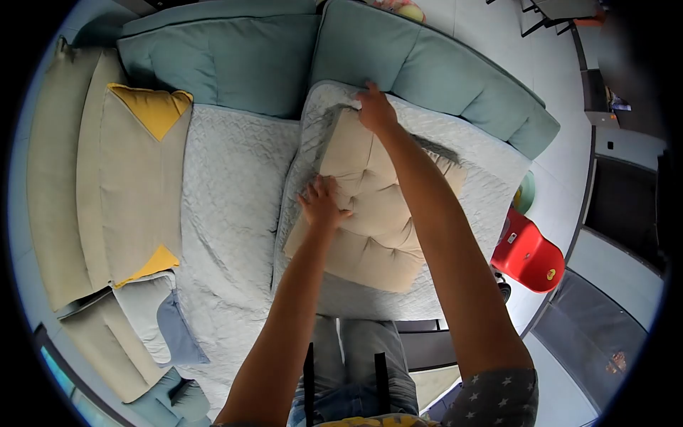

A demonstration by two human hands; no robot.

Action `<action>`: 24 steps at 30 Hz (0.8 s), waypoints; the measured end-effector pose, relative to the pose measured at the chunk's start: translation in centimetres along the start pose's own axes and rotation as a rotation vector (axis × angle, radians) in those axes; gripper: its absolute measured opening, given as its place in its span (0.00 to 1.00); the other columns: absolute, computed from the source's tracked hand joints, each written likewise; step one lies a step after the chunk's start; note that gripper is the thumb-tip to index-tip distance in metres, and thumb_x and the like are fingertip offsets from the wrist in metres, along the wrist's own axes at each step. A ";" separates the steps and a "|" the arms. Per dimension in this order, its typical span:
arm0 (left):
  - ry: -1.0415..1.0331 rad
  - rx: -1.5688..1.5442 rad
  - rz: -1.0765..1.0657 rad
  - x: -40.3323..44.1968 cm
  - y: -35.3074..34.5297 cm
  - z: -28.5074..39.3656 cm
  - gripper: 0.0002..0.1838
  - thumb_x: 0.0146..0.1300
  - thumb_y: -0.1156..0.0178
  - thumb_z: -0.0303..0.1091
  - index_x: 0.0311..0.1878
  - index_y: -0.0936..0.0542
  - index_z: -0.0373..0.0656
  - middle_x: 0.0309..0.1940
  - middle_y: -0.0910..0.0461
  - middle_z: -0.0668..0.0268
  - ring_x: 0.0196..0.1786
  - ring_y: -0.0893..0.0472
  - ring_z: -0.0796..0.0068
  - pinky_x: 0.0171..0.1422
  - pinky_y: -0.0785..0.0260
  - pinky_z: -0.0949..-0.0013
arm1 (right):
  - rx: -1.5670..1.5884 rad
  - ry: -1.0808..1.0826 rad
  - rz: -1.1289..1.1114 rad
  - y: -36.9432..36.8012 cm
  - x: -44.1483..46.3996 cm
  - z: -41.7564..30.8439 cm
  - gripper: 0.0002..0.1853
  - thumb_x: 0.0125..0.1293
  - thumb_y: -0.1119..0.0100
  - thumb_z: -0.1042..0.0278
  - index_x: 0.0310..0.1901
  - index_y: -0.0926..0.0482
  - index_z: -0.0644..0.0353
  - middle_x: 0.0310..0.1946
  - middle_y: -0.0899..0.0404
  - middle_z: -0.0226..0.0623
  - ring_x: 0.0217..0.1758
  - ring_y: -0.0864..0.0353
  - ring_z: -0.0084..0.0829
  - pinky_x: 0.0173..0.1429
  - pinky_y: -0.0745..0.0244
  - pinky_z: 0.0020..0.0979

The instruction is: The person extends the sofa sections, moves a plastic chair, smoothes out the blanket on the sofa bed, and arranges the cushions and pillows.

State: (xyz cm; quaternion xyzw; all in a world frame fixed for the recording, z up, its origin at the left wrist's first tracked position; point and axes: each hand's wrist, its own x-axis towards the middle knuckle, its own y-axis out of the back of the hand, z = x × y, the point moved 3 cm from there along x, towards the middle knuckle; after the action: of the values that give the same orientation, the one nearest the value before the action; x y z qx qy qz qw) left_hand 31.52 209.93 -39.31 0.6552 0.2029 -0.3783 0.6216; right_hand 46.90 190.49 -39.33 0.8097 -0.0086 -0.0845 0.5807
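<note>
A beige tufted seat cushion (368, 206) lies at an angle on the quilted grey-white sofa cover (484, 171) in front of me. My left hand (324, 204) rests on the cushion's left side, its fingers spread and pressed against the fabric. Farther off, my right hand (377, 112) reaches over the cushion's far corner toward the edge of the cover. One finger there stretches toward the green backrest cushion (370, 46); the others are partly hidden. My right forearm covers part of the cushion's right side.
Another green back cushion (220, 60) stands at the far left. Beige cushions with a yellow-cornered pillow (139, 185) line the left side, near a grey-blue pillow (178, 327). To the right, a red plastic seat (528, 252) stands on the pale floor beside a light-green item (526, 192).
</note>
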 end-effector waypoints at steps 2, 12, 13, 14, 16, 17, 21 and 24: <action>-0.009 0.018 0.004 0.1 -0.6 -0.4 0.57 0.47 0.41 0.67 0.72 0.63 0.57 0.73 0.65 0.63 0.74 0.56 0.55 0.72 0.62 0.43 | 0.006 -0.027 -0.027 -0.2 0.7 -0.2 0.14 0.54 0.45 0.72 0.44 0.24 0.55 0.59 0.39 0.47 0.56 0.30 0.47 0.55 0.27 0.42; -0.049 -0.056 0.076 0.4 -1.3 -0.8 0.57 0.47 0.40 0.66 0.72 0.62 0.58 0.73 0.63 0.62 0.73 0.55 0.53 0.72 0.63 0.43 | 0.135 -0.078 -0.311 -2.2 1.8 0.5 0.17 0.53 0.47 0.72 0.47 0.24 0.54 0.55 0.37 0.50 0.57 0.31 0.47 0.57 0.30 0.42; -0.052 -0.061 0.084 0.4 -1.2 -0.8 0.57 0.46 0.40 0.66 0.72 0.62 0.58 0.73 0.62 0.62 0.73 0.55 0.53 0.72 0.63 0.43 | 0.152 -0.044 -0.368 -2.4 1.9 0.4 0.19 0.53 0.46 0.72 0.49 0.26 0.55 0.55 0.36 0.51 0.59 0.32 0.47 0.58 0.31 0.42; -0.051 -0.063 0.088 0.4 -1.1 -0.8 0.57 0.46 0.40 0.66 0.72 0.62 0.58 0.73 0.62 0.62 0.73 0.55 0.53 0.72 0.63 0.43 | 0.150 -0.040 -0.366 -2.4 2.0 0.3 0.19 0.53 0.46 0.72 0.49 0.26 0.55 0.55 0.36 0.51 0.59 0.32 0.47 0.58 0.31 0.42; -0.071 -0.101 0.090 0.2 -1.3 -1.0 0.56 0.47 0.39 0.65 0.72 0.61 0.58 0.73 0.61 0.61 0.73 0.55 0.54 0.72 0.64 0.43 | 0.172 -0.057 -0.037 -1.7 1.6 -0.3 0.22 0.50 0.44 0.73 0.51 0.26 0.59 0.56 0.35 0.49 0.57 0.31 0.49 0.60 0.33 0.39; -0.066 -0.104 0.091 0.0 -1.6 -1.2 0.56 0.47 0.39 0.65 0.72 0.61 0.58 0.73 0.61 0.61 0.73 0.55 0.54 0.72 0.64 0.43 | 0.173 -0.051 -0.040 -1.6 1.4 -0.6 0.22 0.50 0.44 0.73 0.51 0.26 0.59 0.56 0.35 0.49 0.57 0.31 0.49 0.60 0.33 0.39; -0.178 -0.157 0.357 -1.4 -2.3 -1.2 0.50 0.50 0.38 0.58 0.71 0.53 0.54 0.72 0.56 0.59 0.72 0.50 0.53 0.70 0.57 0.43 | 0.361 -0.049 0.162 -0.1 0.9 -1.1 0.33 0.50 0.42 0.71 0.61 0.35 0.57 0.64 0.43 0.50 0.64 0.39 0.52 0.67 0.40 0.40; -0.220 -0.349 0.424 -1.4 -2.7 -2.3 0.42 0.55 0.41 0.50 0.70 0.49 0.52 0.71 0.53 0.58 0.71 0.49 0.54 0.70 0.55 0.44 | 0.020 -0.085 -0.007 0.0 0.1 -3.3 0.28 0.53 0.44 0.71 0.59 0.33 0.52 0.64 0.42 0.44 0.61 0.34 0.47 0.59 0.30 0.41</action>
State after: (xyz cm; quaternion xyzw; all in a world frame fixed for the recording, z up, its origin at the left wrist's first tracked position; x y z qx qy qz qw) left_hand 29.21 212.82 -40.21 0.5213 0.0552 -0.2682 0.8082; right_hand 47.47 193.59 -38.30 0.8113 -0.0311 -0.1208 0.5712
